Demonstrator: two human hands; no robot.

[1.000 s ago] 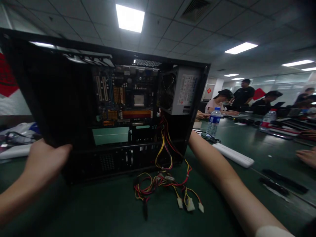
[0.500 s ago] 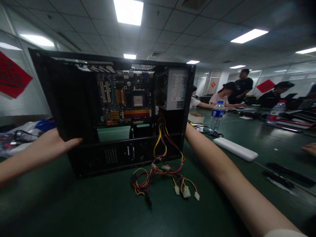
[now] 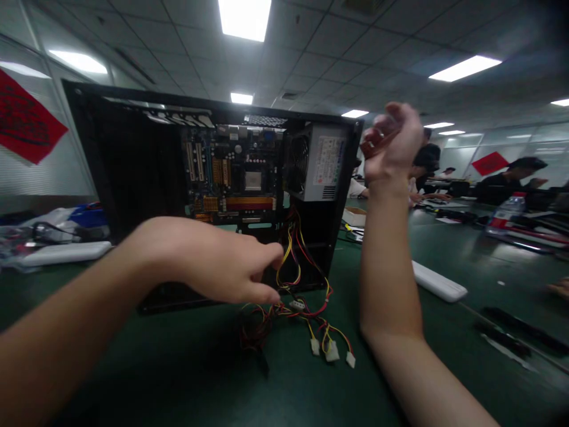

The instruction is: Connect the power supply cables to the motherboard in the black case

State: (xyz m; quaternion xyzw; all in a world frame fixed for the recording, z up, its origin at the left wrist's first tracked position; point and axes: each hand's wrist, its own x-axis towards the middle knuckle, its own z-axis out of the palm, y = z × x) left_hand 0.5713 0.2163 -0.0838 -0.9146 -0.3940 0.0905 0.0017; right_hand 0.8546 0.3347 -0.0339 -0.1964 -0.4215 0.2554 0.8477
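An open black computer case [image 3: 133, 178] stands upright on the green table [image 3: 186, 367], showing its motherboard [image 3: 231, 178] and a grey power supply [image 3: 322, 163]. A bundle of yellow, red and black power cables [image 3: 306, 314] spills from the case onto the table, ending in white plugs. My left hand [image 3: 213, 261] reaches across the case's lower front, fingers apart, with its fingertips at the yellow wires. My right hand [image 3: 391, 142] is raised beside the case's top right corner with the elbow on the table. Its fingers are curled shut, and what lies inside them is hidden.
A white keyboard [image 3: 438, 281] lies right of my right arm, with dark flat strips [image 3: 511, 332] farther right. Another white keyboard [image 3: 66, 252], cables and a blue item lie at left. Other people [image 3: 511, 178] sit at the far end, with a water bottle [image 3: 507, 210].
My left hand let go of the case's left side and swung right to the cables. My right hand came out from behind the case and rose, curled, beside its top corner.
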